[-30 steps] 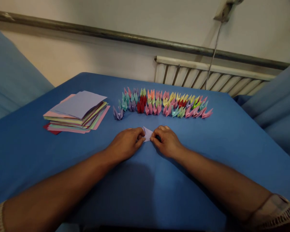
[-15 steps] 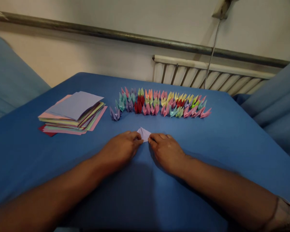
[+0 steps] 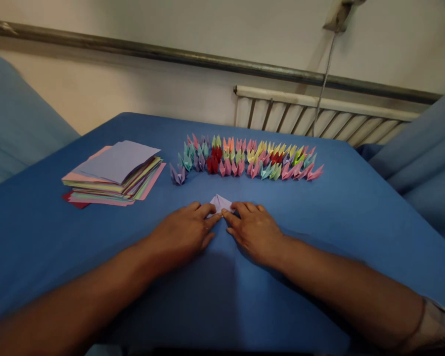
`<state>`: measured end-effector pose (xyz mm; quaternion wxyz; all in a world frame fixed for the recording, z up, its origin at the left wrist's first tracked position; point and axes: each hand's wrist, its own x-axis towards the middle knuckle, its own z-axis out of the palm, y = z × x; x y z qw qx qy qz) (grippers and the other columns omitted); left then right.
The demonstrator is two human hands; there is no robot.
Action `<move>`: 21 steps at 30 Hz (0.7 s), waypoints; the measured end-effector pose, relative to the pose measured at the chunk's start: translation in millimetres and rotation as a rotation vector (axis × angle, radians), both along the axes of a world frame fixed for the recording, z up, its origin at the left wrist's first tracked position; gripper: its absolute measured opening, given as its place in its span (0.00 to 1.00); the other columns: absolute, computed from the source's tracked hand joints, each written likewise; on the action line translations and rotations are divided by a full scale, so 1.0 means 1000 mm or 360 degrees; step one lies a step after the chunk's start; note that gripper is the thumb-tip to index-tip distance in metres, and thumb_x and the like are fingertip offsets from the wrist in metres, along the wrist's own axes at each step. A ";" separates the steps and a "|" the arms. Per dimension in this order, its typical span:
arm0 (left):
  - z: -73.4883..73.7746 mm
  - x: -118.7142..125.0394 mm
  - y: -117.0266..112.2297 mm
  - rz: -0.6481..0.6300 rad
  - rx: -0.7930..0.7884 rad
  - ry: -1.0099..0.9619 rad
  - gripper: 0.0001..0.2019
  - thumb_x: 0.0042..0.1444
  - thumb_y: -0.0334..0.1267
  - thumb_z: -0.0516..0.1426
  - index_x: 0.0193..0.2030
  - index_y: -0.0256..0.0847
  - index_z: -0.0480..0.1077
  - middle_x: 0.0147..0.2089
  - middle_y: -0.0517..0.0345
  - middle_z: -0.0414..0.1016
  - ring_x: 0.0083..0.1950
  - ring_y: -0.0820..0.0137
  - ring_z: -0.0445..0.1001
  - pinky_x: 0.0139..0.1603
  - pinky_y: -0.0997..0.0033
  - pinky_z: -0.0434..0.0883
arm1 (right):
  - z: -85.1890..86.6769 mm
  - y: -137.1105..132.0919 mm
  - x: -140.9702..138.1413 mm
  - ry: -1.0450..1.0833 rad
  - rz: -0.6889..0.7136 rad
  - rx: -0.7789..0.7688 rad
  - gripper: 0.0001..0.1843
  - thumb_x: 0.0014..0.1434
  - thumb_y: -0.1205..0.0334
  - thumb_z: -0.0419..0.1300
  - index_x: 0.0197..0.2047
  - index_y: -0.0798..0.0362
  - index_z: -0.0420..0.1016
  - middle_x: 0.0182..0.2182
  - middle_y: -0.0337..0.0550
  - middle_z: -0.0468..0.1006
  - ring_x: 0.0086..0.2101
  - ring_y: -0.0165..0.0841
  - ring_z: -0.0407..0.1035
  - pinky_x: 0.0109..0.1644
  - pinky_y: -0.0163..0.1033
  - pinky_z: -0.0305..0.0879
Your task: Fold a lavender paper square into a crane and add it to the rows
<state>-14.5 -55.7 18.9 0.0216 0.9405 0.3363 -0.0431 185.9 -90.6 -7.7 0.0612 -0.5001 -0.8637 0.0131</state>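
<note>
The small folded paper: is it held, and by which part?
The left hand and right hand pin the folded paper against the table, fingertips on its near edge; it is not lifted.

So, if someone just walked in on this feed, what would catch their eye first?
Rows of small many-coloured folded paper figures stand across the far middle of the blue table. Left of them lies a loose stack of coloured paper sheets. Nearer, the left hand and right hand press their fingers on a small pale lilac folded piece.
</note>
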 end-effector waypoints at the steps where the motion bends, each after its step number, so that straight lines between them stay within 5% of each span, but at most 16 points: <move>1: -0.001 0.002 0.000 0.0013 0.0008 0.0006 0.24 0.62 0.43 0.52 0.63 0.39 0.65 0.57 0.43 0.70 0.50 0.55 0.68 0.52 0.55 0.65 | 0.001 0.000 -0.001 -0.0007 -0.0001 -0.0006 0.23 0.67 0.57 0.49 0.63 0.52 0.63 0.56 0.53 0.69 0.51 0.45 0.62 0.48 0.50 0.61; 11: -0.002 0.007 0.003 0.0139 0.0056 -0.0023 0.25 0.61 0.45 0.52 0.61 0.32 0.65 0.52 0.40 0.69 0.49 0.55 0.68 0.51 0.57 0.66 | 0.003 -0.001 -0.003 -0.0055 -0.0005 0.0003 0.23 0.67 0.59 0.50 0.61 0.60 0.65 0.53 0.54 0.71 0.49 0.46 0.63 0.49 0.50 0.63; 16: -0.005 0.008 0.004 0.0115 0.0093 -0.0062 0.27 0.63 0.47 0.51 0.67 0.40 0.58 0.52 0.45 0.69 0.49 0.57 0.68 0.51 0.57 0.65 | 0.003 -0.001 -0.002 -0.0014 0.0001 0.0009 0.24 0.67 0.58 0.49 0.62 0.59 0.63 0.54 0.54 0.70 0.49 0.45 0.63 0.49 0.50 0.62; 21: -0.002 0.004 0.007 0.0143 0.0034 -0.0108 0.21 0.63 0.47 0.50 0.59 0.40 0.67 0.50 0.47 0.70 0.47 0.59 0.69 0.49 0.60 0.66 | 0.002 0.000 -0.002 0.0006 0.0005 0.0007 0.23 0.67 0.58 0.48 0.63 0.57 0.62 0.54 0.54 0.70 0.49 0.46 0.63 0.48 0.51 0.61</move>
